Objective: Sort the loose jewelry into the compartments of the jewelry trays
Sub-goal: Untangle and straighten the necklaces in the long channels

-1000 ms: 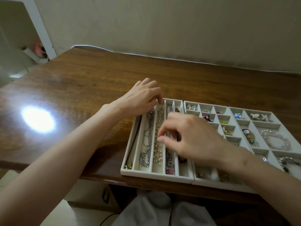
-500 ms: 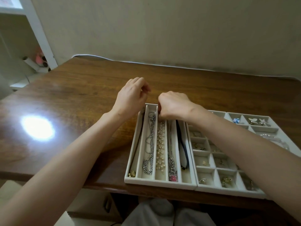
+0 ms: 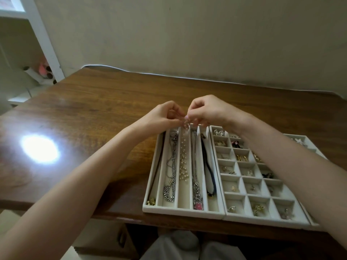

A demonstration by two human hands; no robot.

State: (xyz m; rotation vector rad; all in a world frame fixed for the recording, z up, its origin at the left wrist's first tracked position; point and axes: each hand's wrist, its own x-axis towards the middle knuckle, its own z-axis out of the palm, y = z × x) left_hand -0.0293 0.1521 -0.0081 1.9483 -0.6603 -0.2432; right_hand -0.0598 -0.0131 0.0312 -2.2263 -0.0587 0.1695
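Hands meet at the far end of the long-slot tray [image 3: 180, 211]; the left hand [image 3: 163, 115] and the right hand [image 3: 208, 111] both have curled fingertips pinching the top of the pearl necklace [image 3: 183, 156], which trails down the middle slot; the wooden table [image 3: 93, 109] carries that tray and, touching its right side, the grid tray [image 3: 262, 220] with small pieces in its cells; a silver chain [image 3: 171, 166] lies in the second slot; a dark cord [image 3: 207, 166] in the fifth; a gold charm [image 3: 151, 200] in the first.
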